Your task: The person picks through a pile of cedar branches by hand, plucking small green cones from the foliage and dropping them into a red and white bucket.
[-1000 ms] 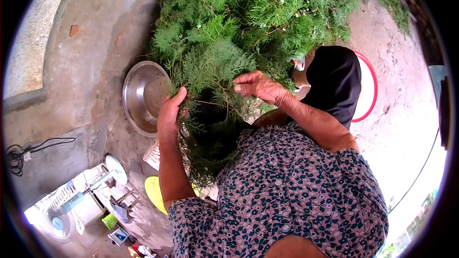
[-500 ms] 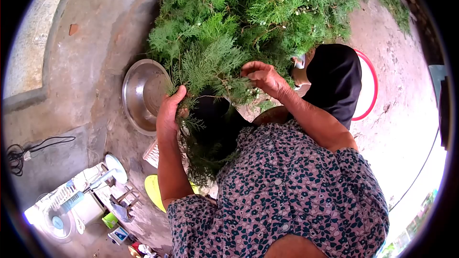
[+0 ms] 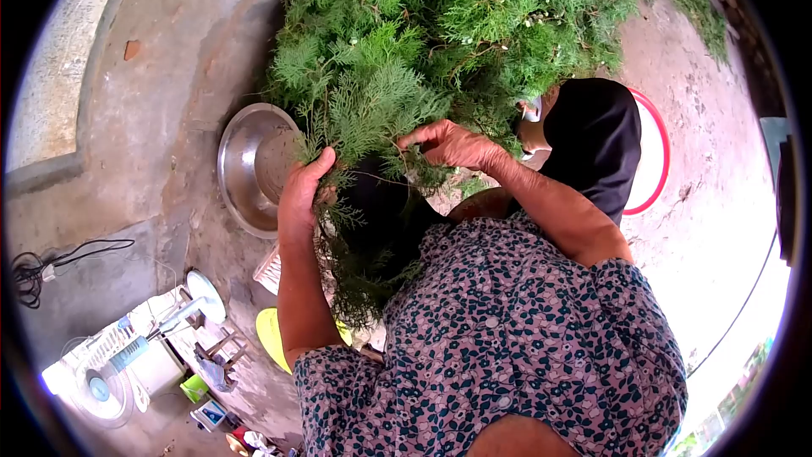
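My left hand [image 3: 303, 190] is closed around the stem of a leafy evergreen branch [image 3: 364, 114], thumb up along it. The branch has flat, scale-like green sprays and reaches up over my knee, with more foliage hanging below by my left forearm. My right hand [image 3: 452, 145] is at the branch's right side, thumb and forefinger pinched at a sprig; the fingertips are partly lost in the leaves. Just beyond lies a large heap of cut evergreen branches [image 3: 474, 8], with small pale cones among them. A metal basin [image 3: 239, 173] stands left of my left hand.
A white basin with a red rim [image 3: 662, 152] is on the floor beyond my right knee [image 3: 592, 140]. At lower left are a standing fan [image 3: 101, 389], a small wooden stool [image 3: 218, 355] and a yellow object [image 3: 271, 340]. A black cable [image 3: 30, 275] lies near the wall.
My right hand has moved left along the branch, closer to my left hand. My left hand keeps its hold, barely shifted.
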`<state>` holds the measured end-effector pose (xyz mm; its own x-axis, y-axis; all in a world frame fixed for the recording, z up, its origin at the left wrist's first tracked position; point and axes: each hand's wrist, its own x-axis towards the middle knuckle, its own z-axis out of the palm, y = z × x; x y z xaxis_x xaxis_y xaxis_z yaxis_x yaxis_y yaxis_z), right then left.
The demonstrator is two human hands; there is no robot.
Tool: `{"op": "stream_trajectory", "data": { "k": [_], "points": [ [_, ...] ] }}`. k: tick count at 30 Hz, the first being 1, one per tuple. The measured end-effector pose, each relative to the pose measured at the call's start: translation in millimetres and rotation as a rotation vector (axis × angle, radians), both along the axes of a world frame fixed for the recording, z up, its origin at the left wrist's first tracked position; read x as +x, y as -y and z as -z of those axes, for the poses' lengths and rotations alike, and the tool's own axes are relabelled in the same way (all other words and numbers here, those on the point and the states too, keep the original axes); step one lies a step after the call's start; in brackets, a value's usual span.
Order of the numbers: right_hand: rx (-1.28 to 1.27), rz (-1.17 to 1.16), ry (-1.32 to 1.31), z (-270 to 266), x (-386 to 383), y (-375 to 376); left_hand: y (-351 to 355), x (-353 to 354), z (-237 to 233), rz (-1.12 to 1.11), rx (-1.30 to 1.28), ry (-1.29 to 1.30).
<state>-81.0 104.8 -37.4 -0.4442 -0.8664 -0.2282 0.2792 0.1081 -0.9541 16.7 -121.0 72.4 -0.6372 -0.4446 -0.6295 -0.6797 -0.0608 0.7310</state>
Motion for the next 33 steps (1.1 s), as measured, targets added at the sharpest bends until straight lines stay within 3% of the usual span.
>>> {"op": "stream_trajectory", "data": {
  "k": [5,12,14,19,21,25,26,27,29,31,33],
  "points": [
    [0.011,-0.064,-0.027,-3.5,10.9,4.9,4.3,-1.2,5.6,0.011,0.027,0.004],
    [-0.280,0.028,-0.238,8.9,24.3,12.9,-3.2,-3.0,-2.7,-0.015,0.085,-0.042],
    [-0.086,0.051,-0.026,-3.1,28.9,7.9,-3.7,-2.8,-1.3,-0.021,0.080,-0.048],
    [0.037,0.253,-0.231,11.8,38.7,-4.2,1.1,0.1,5.4,-0.091,0.049,-0.054],
    [0.271,0.322,0.113,2.8,31.5,-13.6,3.4,0.2,8.6,-0.085,0.034,-0.078],
    [0.071,0.400,0.104,6.1,26.4,-22.1,7.6,5.1,1.0,-0.038,0.106,-0.060],
    [0.128,0.407,0.284,-6.1,21.6,-25.1,9.3,6.4,1.7,-0.038,0.104,-0.063],
    [0.124,0.405,0.280,2.9,19.1,-26.2,11.6,8.5,4.9,-0.056,0.165,-0.110],
    [-0.396,0.457,0.745,20.3,14.3,-28.1,15.4,13.5,11.6,-0.074,0.226,-0.159],
    [-0.400,0.503,0.698,19.0,8.0,-27.2,18.1,18.0,16.3,-0.057,0.343,-0.339],
    [-0.273,0.508,0.691,19.0,-4.0,-24.4,19.6,16.8,16.4,-0.032,0.356,-0.337]
  ]
}}
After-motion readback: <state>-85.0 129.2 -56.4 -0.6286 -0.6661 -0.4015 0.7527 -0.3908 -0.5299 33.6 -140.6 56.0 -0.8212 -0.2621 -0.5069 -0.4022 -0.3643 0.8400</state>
